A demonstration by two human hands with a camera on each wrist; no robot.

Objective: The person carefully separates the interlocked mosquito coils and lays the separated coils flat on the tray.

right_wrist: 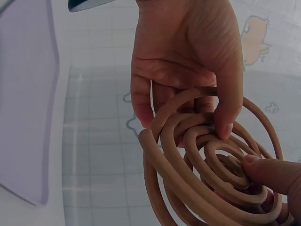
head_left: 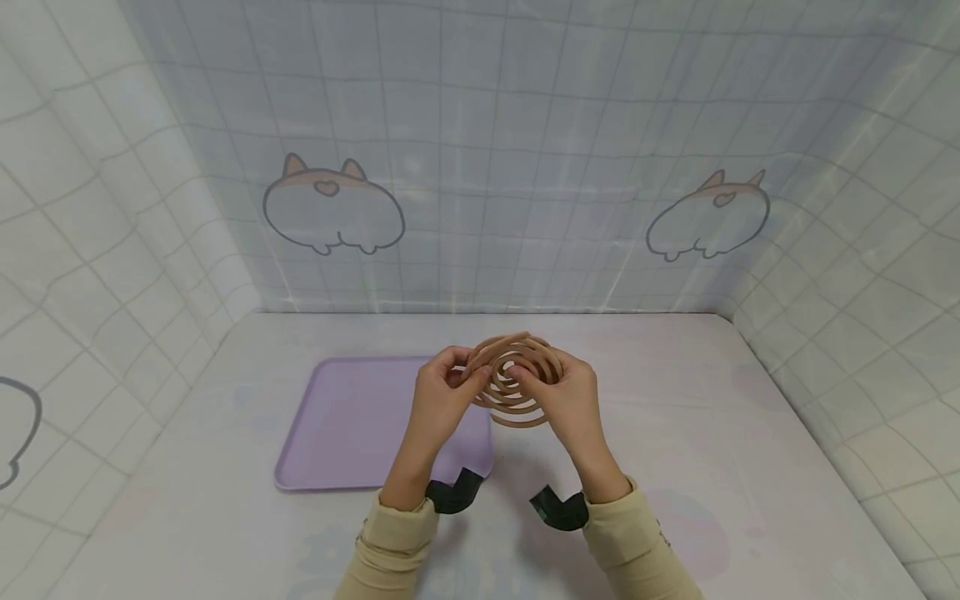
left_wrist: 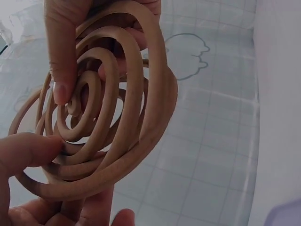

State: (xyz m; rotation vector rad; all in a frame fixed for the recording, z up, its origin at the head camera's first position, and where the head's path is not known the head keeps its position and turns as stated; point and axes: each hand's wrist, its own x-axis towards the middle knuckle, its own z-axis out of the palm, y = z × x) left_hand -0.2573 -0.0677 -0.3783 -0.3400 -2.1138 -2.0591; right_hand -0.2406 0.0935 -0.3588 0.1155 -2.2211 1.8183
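A brown spiral coil (head_left: 519, 423), like a mosquito coil, hangs above the table between both hands. Its round-sectioned rings spread apart, with two layers overlapping in the wrist views. My left hand (head_left: 437, 400) grips its left side, the thumb (left_wrist: 35, 150) near the inner rings and the fingers behind. From the other side my right hand (head_left: 572, 402) pinches it; that thumb (right_wrist: 273, 174) presses close to the centre. A loose outer end of the coil (right_wrist: 148, 136) sticks out in the right wrist view. Parts of the fingers are hidden behind the rings.
A lilac tray (head_left: 337, 425) lies on the pale table (head_left: 660, 417), left of and partly behind the left forearm. Dark camera mounts (head_left: 562, 510) project from the wrists. A white gridded curtain (head_left: 525, 233) with corgi drawings encloses the table at the back and sides.
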